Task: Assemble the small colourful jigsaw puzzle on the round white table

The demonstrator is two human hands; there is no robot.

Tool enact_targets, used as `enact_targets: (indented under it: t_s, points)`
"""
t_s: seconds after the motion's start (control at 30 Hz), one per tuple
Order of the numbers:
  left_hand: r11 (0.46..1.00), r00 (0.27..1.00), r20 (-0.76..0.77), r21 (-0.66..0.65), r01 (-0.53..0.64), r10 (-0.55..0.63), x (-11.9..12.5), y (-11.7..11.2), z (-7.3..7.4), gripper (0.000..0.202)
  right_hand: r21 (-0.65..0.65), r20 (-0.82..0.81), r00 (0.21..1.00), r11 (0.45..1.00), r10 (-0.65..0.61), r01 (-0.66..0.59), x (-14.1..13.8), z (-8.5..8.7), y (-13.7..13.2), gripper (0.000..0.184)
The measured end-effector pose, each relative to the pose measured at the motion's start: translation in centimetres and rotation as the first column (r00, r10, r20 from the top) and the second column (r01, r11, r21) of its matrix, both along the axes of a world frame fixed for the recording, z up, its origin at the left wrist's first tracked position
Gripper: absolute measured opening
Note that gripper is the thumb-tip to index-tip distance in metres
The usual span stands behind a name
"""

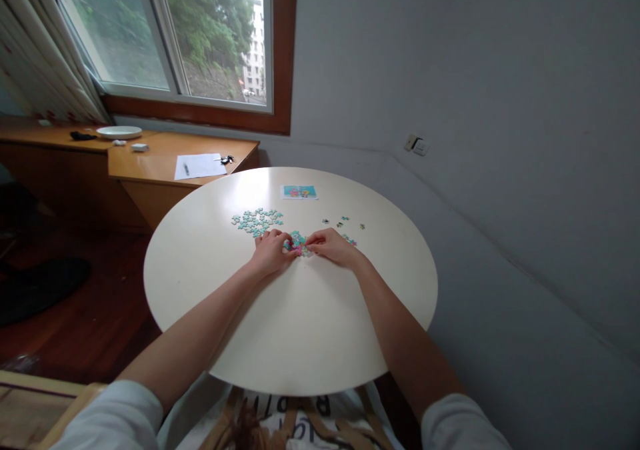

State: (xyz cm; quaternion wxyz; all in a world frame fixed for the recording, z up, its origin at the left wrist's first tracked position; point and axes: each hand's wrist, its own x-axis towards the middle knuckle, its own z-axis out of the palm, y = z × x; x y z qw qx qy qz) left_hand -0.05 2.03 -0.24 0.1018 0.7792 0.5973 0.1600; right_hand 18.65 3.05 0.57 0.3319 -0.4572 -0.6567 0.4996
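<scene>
A cluster of colourful jigsaw puzzle pieces (297, 241), teal with some pink and yellow, lies on the round white table (295, 323) between my hands. My left hand (273, 250) is at the cluster's left edge, thumb and fingers bent around some of its pieces. From the other side my right hand (333, 246) reaches in, its thumb and fingertips pinched together on a jigsaw piece at the cluster; the piece is mostly hidden. Loose teal pieces (257, 221) spread out beyond my left hand. A few pieces (343, 222) lie beyond my right hand, with more partly behind it.
A small picture card (299, 192) in teal lies toward the table's far side. Behind on the left, a wooden desk (155, 142) carries a white plate (119, 132), a sheet of paper (199, 166) and keys (227, 160). A wall (480, 137) runs along the right.
</scene>
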Motion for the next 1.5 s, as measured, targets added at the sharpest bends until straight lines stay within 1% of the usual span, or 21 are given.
enact_targets:
  t_s: [0.13, 0.23, 0.37, 0.57, 0.73, 0.87, 1.17, 1.37, 1.5]
  points:
    - [1.000, 1.000, 0.009, 0.009, 0.007, -0.007, 0.0, 0.0, 0.0, 0.044, -0.003, 0.011, 0.998, 0.998, 0.067, -0.067, 0.0, 0.0, 0.0, 0.011]
    - [1.000, 1.000, 0.008, 0.005, 0.005, -0.005, 0.0, 0.0, 0.0, 0.044, 0.001, 0.024, 0.997, 0.997, 0.079, -0.079, 0.0, -0.1, 0.0, 0.011]
    - [1.000, 1.000, 0.006, -0.001, -0.003, 0.003, 0.1, 0.0, 0.0, 0.044, -0.018, 0.057, 0.996, 0.997, 0.072, -0.071, -0.1, -0.1, 0.0, 0.011]
    - [1.000, 1.000, -0.003, 0.006, -0.011, 0.011, 0.1, 0.2, -0.3, 0.042, -0.023, 0.064, 0.996, 0.998, 0.057, -0.056, -0.5, 0.1, -0.3, 0.007]
    - [1.000, 1.000, -0.006, -0.001, -0.015, 0.015, 0.1, 0.0, 0.0, 0.041, -0.018, 0.081, 0.996, 0.999, 0.042, -0.040, -0.8, 0.3, -0.5, 0.003]
    - [1.000, 1.000, 0.003, -0.011, -0.012, 0.012, 0.1, -0.1, 0.1, 0.041, -0.012, 0.110, 0.993, 0.999, 0.031, -0.030, -0.8, 0.0, -0.3, 0.004]
    - [1.000, 1.000, 0.014, 0.000, -0.012, 0.012, 0.1, 0.1, -0.2, 0.042, 0.016, 0.191, 0.981, 1.000, 0.017, -0.021, -1.0, -0.5, 0.2, 0.005]
    - [1.000, 1.000, 0.014, 0.000, -0.012, 0.012, 0.1, 0.1, -0.1, 0.041, 0.080, 0.304, 0.952, 0.997, -0.021, -0.003, -0.9, -0.7, 0.3, 0.008]
    - [1.000, 1.000, 0.008, 0.003, -0.019, 0.019, 0.1, 0.2, -0.3, 0.040, 0.084, 0.310, 0.951, 0.996, -0.018, -0.009, -0.9, -1.0, 0.4, 0.008]
